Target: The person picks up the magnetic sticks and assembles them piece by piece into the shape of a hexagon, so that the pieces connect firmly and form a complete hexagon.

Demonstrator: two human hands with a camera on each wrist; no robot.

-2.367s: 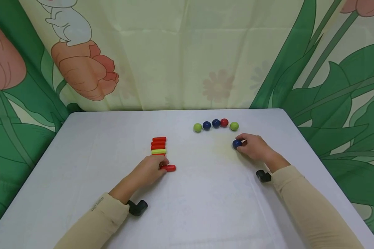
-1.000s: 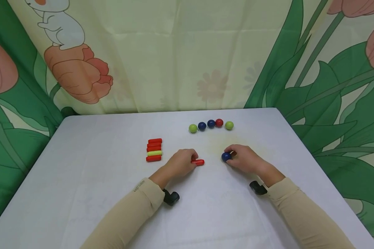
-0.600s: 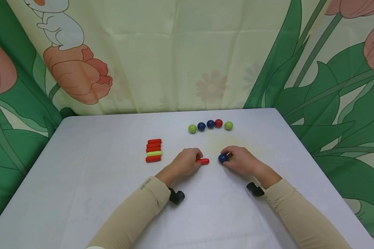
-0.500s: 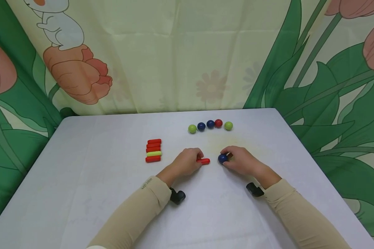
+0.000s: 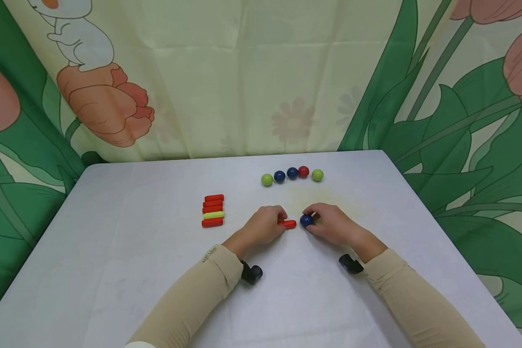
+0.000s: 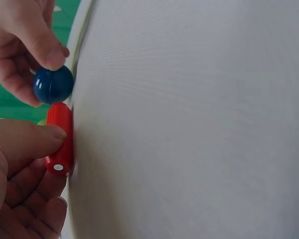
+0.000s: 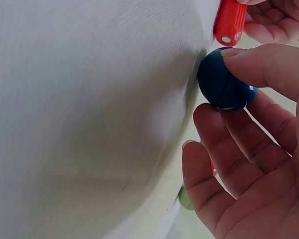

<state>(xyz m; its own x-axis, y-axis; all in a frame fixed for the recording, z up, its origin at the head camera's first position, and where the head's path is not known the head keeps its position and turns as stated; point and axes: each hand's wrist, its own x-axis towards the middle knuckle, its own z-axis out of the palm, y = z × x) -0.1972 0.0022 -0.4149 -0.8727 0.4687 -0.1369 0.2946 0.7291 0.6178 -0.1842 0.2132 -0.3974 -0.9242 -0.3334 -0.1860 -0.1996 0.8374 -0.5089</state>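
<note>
- Near the middle of the white table (image 5: 113,270), the left hand (image 5: 263,226) of the person pinched a grooved red rod (image 5: 289,224) between thumb and fingers; each end of it bore a small white spot (image 6: 59,168), as the wrist views showed;
- opposite to it, the right hand (image 5: 332,224) held a glossy dark blue ball (image 5: 306,221) between thumb and fingers; a fine seam ran over it;
- this ball was just beside the free end of the rod, with a narrow gap in the head view; whether the two rested on the table, I could not tell;
- to the left of the hands, five rods lay closely side by side; counted from the far edge, they were three red rods (image 5: 212,204), one yellow rod (image 5: 213,215) and one nearer red rod (image 5: 212,222);
- farther back, five balls made a slightly bent row; from the left came a green ball (image 5: 267,180), two blue balls (image 5: 292,173), a red ball (image 5: 303,171) and another green ball (image 5: 317,175);
- behind the table hung a cream curtain (image 5: 226,96).
</note>
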